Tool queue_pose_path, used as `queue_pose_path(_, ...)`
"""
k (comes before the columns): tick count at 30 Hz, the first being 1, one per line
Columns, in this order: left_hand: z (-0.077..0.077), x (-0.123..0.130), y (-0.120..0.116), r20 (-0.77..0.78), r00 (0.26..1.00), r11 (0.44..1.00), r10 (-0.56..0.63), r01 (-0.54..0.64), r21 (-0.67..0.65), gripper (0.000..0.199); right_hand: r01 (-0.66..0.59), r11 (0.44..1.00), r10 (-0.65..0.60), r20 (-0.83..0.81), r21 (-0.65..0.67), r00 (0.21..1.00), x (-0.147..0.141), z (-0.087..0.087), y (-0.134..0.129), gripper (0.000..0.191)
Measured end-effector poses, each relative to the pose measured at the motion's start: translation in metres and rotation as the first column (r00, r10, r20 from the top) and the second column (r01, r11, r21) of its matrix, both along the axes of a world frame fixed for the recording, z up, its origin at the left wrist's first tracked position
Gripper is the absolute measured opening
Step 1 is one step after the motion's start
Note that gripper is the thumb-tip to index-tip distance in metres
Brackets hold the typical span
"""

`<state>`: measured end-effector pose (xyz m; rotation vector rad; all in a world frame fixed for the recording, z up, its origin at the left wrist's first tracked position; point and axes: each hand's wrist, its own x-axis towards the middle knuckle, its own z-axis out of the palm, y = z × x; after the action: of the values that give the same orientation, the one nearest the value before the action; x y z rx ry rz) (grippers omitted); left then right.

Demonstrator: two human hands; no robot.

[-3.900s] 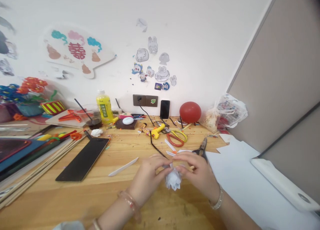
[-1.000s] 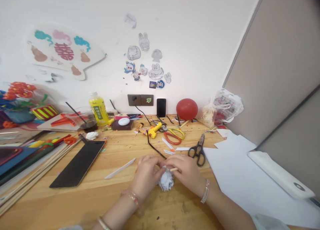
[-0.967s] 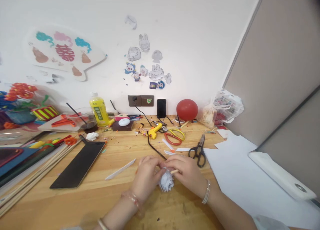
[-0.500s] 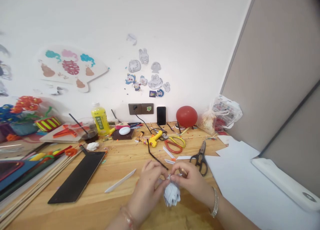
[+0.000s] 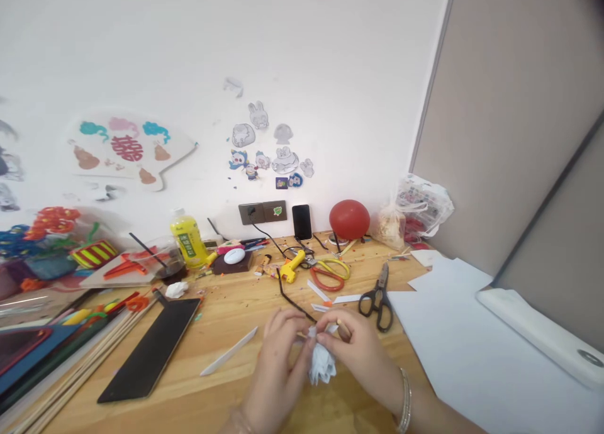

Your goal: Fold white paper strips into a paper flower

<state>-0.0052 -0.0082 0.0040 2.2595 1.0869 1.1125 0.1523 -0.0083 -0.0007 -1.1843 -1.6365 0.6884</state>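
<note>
A pleated pale-blue paper piece (image 5: 323, 363) hangs between my two hands over the front of the wooden table, its ruffled end pointing down. My left hand (image 5: 284, 352) pinches its upper end from the left. From the right, my right hand (image 5: 349, 336) pinches the same end, and a small tan stick tip shows between its fingers. A black stem (image 5: 289, 299) lies just beyond the hands. To the right rest black-handled scissors (image 5: 376, 302). White paper strips (image 5: 318, 290) lie behind the hands, and another strip (image 5: 229, 352) is to the left.
Pale paper sheets (image 5: 453, 321) cover the right side. On the left are a black board (image 5: 151, 349) and long thin sticks (image 5: 89, 358). Toward the wall stand a yellow bottle (image 5: 189, 239), a drink cup (image 5: 165, 264), a glue gun (image 5: 292, 267), a phone (image 5: 302, 222) and a red balloon (image 5: 350, 219).
The camera view has shifted slightly. The fingers of my right hand have moved a little closer to those of my left hand at the top of the paper piece.
</note>
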Motion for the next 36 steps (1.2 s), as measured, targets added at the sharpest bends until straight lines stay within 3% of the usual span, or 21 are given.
queue_pose_path(13,-0.001,-0.002,0.0,-0.021,1.0,0.972,0.021,-0.015,0.235,0.014,-0.046,0.959,0.047,0.004,0.28,0.999,-0.001,0.002,-0.005,0.009)
queue_pose_path(23,-0.004,-0.001,-0.006,-0.016,0.996,0.964,0.09,-0.083,0.253,0.016,-0.041,0.962,0.06,-0.063,0.268,0.996,-0.003,-0.001,-0.006,0.008)
queue_pose_path(26,-0.003,-0.001,-0.006,-0.041,0.995,0.967,0.091,-0.079,0.243,0.017,-0.087,0.964,0.087,0.011,0.252,0.996,0.0,0.006,-0.007,0.007)
queue_pose_path(31,0.001,-0.002,-0.003,-0.112,0.992,0.981,0.063,-0.041,0.19,0.012,-0.193,0.978,0.172,0.212,0.082,0.962,0.01,0.017,-0.001,0.01)
queue_pose_path(36,0.004,0.0,0.001,-0.151,0.985,0.996,0.078,-0.071,0.05,0.008,-0.302,0.949,0.265,0.284,0.095,0.921,0.019,0.015,0.006,0.002)
